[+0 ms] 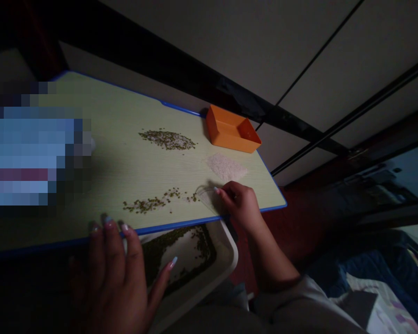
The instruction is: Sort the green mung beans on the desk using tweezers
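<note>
One orange plastic box (231, 134), open at the top, stands on the one blue-edged table (107, 99) and serves as the landmark. One heap of white rice (226, 167) lies just beside the box, on the side nearer the person. Two patches of green mung beans mixed with pale grains are on the table too: one bean heap (167, 139) left of the box, and one looser bean scatter (149, 204) farther to the left and nearer the person than the box

Two hands are in view. The right hand (239, 204), nearer the person than the box and the rice, has its thumb and fingers pinched on one thin see-through item (209, 198) at the near side of the table; its exact kind is too faint to tell. The left hand (120, 273), well to the left of the box, is open with fingers spread at the table's near edge, gripping nothing visible

One white tub (231, 248) sits below that edge, nearer the person than the box, with more mung beans (204, 248) around a bare patch of its bottom
</note>
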Demonstrator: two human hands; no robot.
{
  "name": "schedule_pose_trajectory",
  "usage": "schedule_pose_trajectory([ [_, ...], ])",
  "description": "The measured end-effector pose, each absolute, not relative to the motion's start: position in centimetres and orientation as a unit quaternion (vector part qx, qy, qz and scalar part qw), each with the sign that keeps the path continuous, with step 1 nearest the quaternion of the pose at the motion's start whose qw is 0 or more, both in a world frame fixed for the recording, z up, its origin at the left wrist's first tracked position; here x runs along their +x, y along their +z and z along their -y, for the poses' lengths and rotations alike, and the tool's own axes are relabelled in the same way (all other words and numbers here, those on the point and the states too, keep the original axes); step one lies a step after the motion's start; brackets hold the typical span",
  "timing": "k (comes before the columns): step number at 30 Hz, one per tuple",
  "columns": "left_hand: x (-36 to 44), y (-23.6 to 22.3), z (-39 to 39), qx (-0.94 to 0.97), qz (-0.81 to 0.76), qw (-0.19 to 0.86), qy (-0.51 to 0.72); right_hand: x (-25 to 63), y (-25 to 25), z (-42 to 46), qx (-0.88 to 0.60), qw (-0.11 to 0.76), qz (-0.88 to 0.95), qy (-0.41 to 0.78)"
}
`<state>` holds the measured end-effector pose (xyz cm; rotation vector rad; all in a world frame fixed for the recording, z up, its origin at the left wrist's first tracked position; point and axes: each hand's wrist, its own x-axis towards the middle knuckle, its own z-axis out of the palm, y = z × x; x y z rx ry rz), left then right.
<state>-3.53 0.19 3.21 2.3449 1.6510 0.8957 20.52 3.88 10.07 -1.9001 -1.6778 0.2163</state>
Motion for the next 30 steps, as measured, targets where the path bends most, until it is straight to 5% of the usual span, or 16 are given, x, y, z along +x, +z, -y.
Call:
schedule_pose_trajectory([
  [30, -3.6, 3.3, -0.2, 0.780, -0.546, 0.077, 0.295, 26.0, 11.6, -8.8, -0.790, 0.137, 0.587, -0.112],
])
